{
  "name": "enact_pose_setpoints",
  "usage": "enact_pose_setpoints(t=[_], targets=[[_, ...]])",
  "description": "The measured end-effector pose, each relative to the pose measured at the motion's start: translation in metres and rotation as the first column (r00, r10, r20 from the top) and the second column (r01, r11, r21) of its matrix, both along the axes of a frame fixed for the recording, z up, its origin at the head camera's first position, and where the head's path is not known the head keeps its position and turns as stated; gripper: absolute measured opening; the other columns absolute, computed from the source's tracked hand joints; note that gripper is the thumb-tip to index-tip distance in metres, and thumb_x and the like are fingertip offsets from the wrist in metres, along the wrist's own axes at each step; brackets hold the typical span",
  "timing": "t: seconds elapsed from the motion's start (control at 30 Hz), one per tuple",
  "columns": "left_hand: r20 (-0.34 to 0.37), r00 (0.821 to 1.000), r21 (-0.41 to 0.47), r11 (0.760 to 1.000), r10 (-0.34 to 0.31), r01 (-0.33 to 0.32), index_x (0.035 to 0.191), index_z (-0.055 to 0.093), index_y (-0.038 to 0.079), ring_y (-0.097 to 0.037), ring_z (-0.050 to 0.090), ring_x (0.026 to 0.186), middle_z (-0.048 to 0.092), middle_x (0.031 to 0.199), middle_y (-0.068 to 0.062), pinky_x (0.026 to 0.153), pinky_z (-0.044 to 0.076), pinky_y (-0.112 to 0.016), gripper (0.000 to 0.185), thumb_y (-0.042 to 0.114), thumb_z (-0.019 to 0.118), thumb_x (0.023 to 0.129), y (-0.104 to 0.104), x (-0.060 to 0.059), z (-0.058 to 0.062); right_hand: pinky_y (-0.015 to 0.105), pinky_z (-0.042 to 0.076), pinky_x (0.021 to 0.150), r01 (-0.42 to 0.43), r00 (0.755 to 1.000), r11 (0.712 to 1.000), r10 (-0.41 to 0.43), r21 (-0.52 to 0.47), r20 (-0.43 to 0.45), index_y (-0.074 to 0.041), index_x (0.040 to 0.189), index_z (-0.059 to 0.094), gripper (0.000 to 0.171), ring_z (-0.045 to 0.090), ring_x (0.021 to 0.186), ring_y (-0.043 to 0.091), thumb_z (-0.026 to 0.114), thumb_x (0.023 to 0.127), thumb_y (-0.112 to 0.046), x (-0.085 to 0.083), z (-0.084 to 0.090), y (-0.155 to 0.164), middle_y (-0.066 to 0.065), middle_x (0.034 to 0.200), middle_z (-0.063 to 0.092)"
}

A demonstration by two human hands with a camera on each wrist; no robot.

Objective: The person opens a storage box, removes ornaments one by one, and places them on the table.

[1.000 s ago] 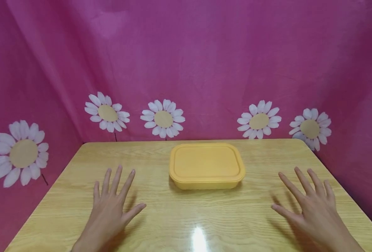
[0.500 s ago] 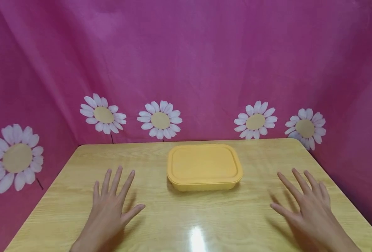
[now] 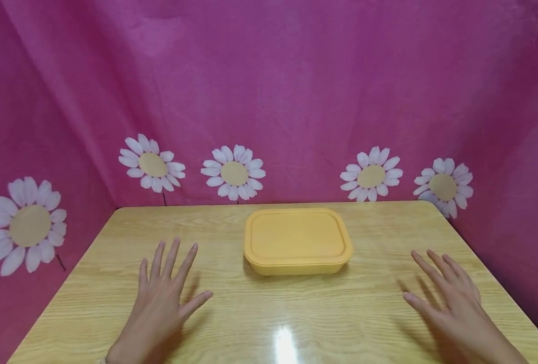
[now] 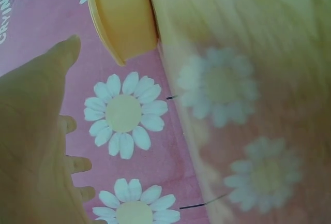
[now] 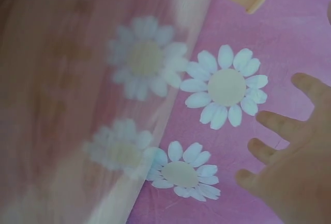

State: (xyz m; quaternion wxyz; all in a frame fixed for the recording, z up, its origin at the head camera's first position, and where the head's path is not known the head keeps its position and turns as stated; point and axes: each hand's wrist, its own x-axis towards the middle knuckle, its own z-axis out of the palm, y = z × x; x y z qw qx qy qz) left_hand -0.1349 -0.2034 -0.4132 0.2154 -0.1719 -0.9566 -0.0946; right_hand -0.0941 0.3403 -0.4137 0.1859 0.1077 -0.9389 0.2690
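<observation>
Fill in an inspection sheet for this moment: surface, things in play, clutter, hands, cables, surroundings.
Surface: glossy wooden table with a light glare near the front edge.
Things in play: yellow lidded container, lid on, at the middle back of the table, apart from both hands.
Clutter: nothing seen.
Hands: left hand and right hand flat with fingers spread, one on each side of the container, holding nothing.
Cables: nothing seen.
Surroundings: pink backdrop printed with white daisies on three sides.

Spread fingers (image 5: 279,124) before daisy cloth (image 5: 226,87)
</observation>
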Motion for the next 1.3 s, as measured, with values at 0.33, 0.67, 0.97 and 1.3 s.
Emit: enact_pose_setpoints(t=[0.33,0.67,0.97,1.3], targets=[[0.010,1.000,-0.013,1.000,-0.006,0.006,0.159,0.024,0.026,-0.042,0.009,0.149,0.016,0.164,-0.014,0.108,0.017,-0.074,0.092,0.063,0.066,0.085,-0.006,-0.001,-0.005,0.072,-0.009,0.110,0.004,1.000,0.999,-0.003,0.052,-0.019,-0.026,0.156,0.035,0.087,0.012,0.146,0.044,0.082,0.082,-0.030,0.001,-0.009,-0.005,0.019,0.158,0.029],[0.017,1.000,-0.017,1.000,0.006,-0.006,0.159,0.024,0.026,-0.044,0.012,0.147,0.018,0.163,-0.016,0.108,0.016,-0.075,0.092,0.062,0.066,0.086,-0.005,0.001,-0.005,0.070,-0.005,0.113,0.004,0.997,0.994,0.006,0.112,-0.082,-0.025,0.154,0.039,0.091,0.017,0.144,0.047,0.085,0.076,-0.033,0.000,-0.005,-0.005,0.020,0.155,0.033],[0.013,1.000,-0.027,0.999,-0.018,0.019,0.160,0.023,0.026,-0.044,0.011,0.148,0.017,0.164,-0.015,0.107,0.018,-0.074,0.092,0.060,0.066,0.085,0.003,0.001,-0.004,0.070,-0.007,0.114,0.039,0.985,0.972,0.001,0.230,-0.173,-0.026,0.153,0.042,0.094,0.014,0.146,0.045,0.085,0.071,-0.042,0.006,0.009,-0.007,0.019,0.157,0.030],[-0.035,0.999,-0.048,0.998,-0.036,0.035,0.159,0.027,0.025,-0.043,0.009,0.149,0.014,0.165,-0.013,0.108,0.019,-0.073,0.089,0.060,0.065,0.086,0.003,-0.005,0.000,0.072,-0.003,0.113,0.029,0.973,0.941,0.051,0.337,-0.225,-0.026,0.150,0.046,0.094,0.016,0.147,0.042,0.082,0.069,-0.056,-0.002,0.009,-0.013,0.019,0.155,0.033]])
